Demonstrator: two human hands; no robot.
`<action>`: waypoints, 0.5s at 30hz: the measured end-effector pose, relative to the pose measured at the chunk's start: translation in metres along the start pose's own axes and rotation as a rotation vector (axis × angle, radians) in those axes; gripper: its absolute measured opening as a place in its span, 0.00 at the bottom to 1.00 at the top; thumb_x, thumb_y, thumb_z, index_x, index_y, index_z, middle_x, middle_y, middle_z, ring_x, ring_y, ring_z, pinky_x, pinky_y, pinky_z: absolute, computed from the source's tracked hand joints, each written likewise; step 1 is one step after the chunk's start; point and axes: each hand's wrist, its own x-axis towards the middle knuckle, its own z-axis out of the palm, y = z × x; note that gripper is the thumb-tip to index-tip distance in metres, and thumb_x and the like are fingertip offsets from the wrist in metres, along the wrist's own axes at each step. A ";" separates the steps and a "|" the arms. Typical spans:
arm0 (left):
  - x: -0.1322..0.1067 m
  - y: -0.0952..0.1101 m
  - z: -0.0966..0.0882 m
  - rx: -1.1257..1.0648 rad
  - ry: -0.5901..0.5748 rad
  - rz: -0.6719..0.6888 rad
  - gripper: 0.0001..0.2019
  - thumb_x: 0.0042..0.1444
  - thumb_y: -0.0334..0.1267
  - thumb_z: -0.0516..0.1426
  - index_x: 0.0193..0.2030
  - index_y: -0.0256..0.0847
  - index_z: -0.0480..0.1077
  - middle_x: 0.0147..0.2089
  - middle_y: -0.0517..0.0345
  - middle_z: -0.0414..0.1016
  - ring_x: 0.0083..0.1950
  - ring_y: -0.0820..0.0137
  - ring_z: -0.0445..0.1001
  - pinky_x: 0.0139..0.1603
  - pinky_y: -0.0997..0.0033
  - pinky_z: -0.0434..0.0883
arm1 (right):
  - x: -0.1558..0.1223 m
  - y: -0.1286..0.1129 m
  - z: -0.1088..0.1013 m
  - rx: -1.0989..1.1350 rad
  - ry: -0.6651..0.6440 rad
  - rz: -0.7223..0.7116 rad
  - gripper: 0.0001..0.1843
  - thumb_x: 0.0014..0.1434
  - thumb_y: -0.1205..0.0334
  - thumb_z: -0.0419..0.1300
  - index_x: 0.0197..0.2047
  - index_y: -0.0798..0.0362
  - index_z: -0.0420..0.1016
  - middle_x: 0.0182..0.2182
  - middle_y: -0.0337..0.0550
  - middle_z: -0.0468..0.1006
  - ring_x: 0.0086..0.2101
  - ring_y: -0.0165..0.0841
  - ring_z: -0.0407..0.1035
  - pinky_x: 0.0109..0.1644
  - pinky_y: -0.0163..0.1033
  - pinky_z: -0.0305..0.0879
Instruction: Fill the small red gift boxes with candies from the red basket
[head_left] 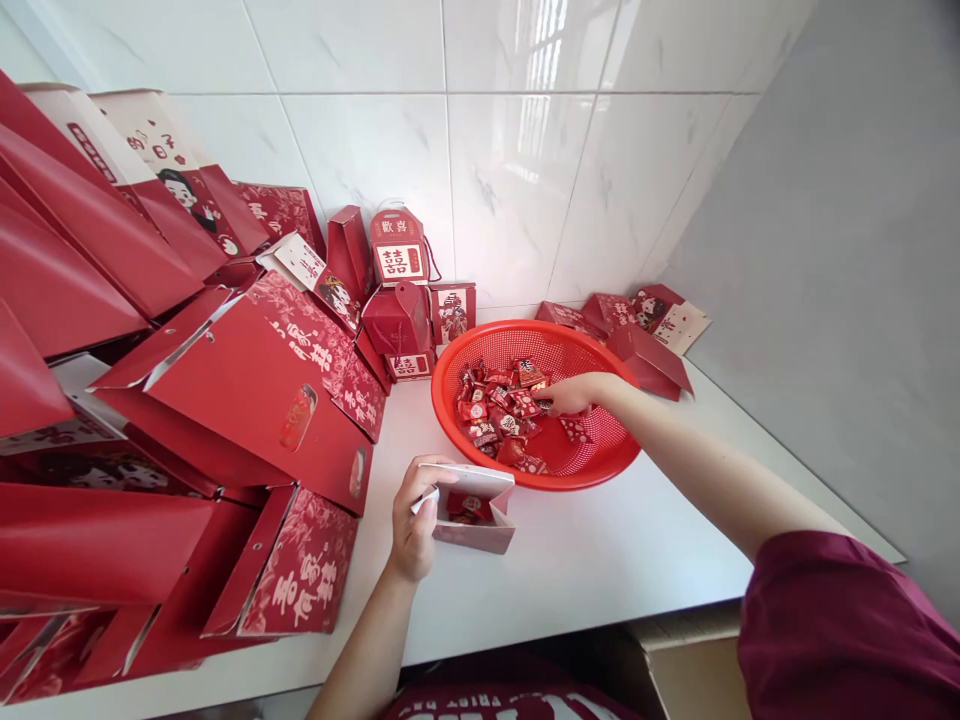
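Note:
My left hand (414, 520) grips the left side of a small open pink gift box (480, 532) standing on the white table (585, 570); red wrapped sweets show inside it. My right hand (568, 394) reaches into a red plastic basket (600, 462), its fingers closed among a heap of red wrapped sweets (501, 415). What the fingers hold is hidden.
Stacks of flat red gift bags and boxes (247, 390) fill the left half of the table. Small folded red boxes (399, 300) stand against the tiled wall. More flat red boxes (645, 330) lie behind the basket. A cardboard carton (690, 670) sits below the table edge.

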 end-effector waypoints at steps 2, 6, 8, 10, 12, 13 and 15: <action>0.001 0.001 0.000 0.001 -0.005 0.002 0.17 0.63 0.47 0.46 0.43 0.40 0.72 0.48 0.46 0.71 0.54 0.56 0.67 0.49 0.57 0.67 | 0.010 -0.006 -0.007 0.034 -0.095 0.012 0.49 0.54 0.58 0.62 0.73 0.41 0.41 0.66 0.54 0.59 0.43 0.44 0.75 0.42 0.46 0.73; 0.002 0.002 0.001 -0.006 -0.010 0.005 0.17 0.63 0.46 0.46 0.43 0.40 0.72 0.49 0.46 0.71 0.54 0.56 0.67 0.49 0.57 0.66 | 0.030 -0.018 -0.016 0.048 -0.234 0.017 0.62 0.44 0.59 0.71 0.73 0.43 0.38 0.63 0.59 0.62 0.38 0.41 0.76 0.38 0.44 0.74; 0.002 0.003 0.001 -0.008 -0.009 0.006 0.17 0.63 0.46 0.46 0.43 0.40 0.72 0.49 0.46 0.71 0.54 0.56 0.67 0.49 0.57 0.66 | 0.036 -0.022 -0.018 0.055 -0.276 0.009 0.62 0.44 0.60 0.72 0.73 0.44 0.39 0.63 0.60 0.62 0.38 0.40 0.76 0.38 0.43 0.74; 0.002 0.004 0.001 -0.008 -0.008 0.005 0.17 0.63 0.46 0.46 0.43 0.40 0.72 0.49 0.47 0.71 0.54 0.56 0.67 0.49 0.57 0.67 | 0.038 -0.024 -0.019 0.062 -0.292 0.005 0.61 0.45 0.61 0.71 0.73 0.43 0.38 0.63 0.60 0.61 0.38 0.40 0.77 0.39 0.43 0.74; 0.003 0.004 0.001 0.000 -0.008 0.002 0.17 0.63 0.47 0.47 0.43 0.40 0.72 0.48 0.47 0.71 0.54 0.56 0.68 0.49 0.57 0.67 | 0.037 -0.024 -0.019 0.071 -0.294 0.007 0.62 0.45 0.60 0.71 0.73 0.42 0.37 0.65 0.60 0.59 0.38 0.40 0.77 0.39 0.44 0.74; 0.003 0.004 0.001 0.005 -0.009 0.000 0.17 0.63 0.47 0.47 0.43 0.40 0.72 0.48 0.47 0.71 0.53 0.55 0.68 0.49 0.56 0.67 | 0.036 -0.023 -0.019 0.082 -0.298 0.008 0.62 0.45 0.59 0.72 0.73 0.42 0.36 0.65 0.61 0.58 0.38 0.40 0.77 0.39 0.44 0.74; 0.003 0.004 0.001 0.009 -0.014 0.000 0.17 0.63 0.47 0.47 0.43 0.40 0.72 0.48 0.46 0.71 0.53 0.55 0.68 0.49 0.56 0.67 | 0.032 -0.023 -0.020 0.117 -0.309 0.012 0.63 0.45 0.53 0.72 0.73 0.43 0.36 0.66 0.62 0.56 0.37 0.40 0.77 0.39 0.44 0.75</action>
